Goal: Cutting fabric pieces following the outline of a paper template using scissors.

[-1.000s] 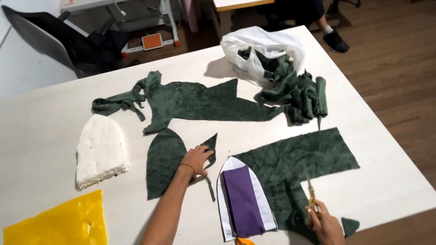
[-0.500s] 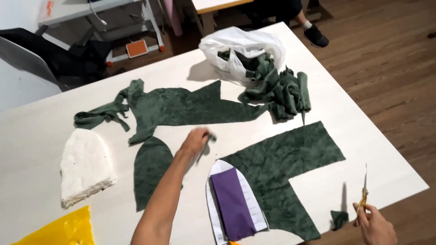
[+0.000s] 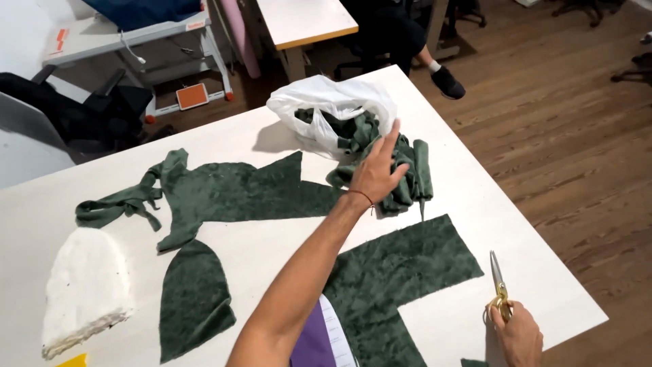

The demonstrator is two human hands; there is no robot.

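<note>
Both hands busy: left hand (image 3: 375, 175) on fabric scraps (image 3: 401, 178), right hand (image 3: 518, 334) gripping scissors (image 3: 498, 282).

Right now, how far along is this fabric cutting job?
Looks done: one dome-shaped green piece lies cut out beside the white foam form. In hand: the left hand reaches onto the green scrap pile by the white plastic bag; the right hand holds scissors. Left: the large green fabric sheet remains partly uncut.
</note>
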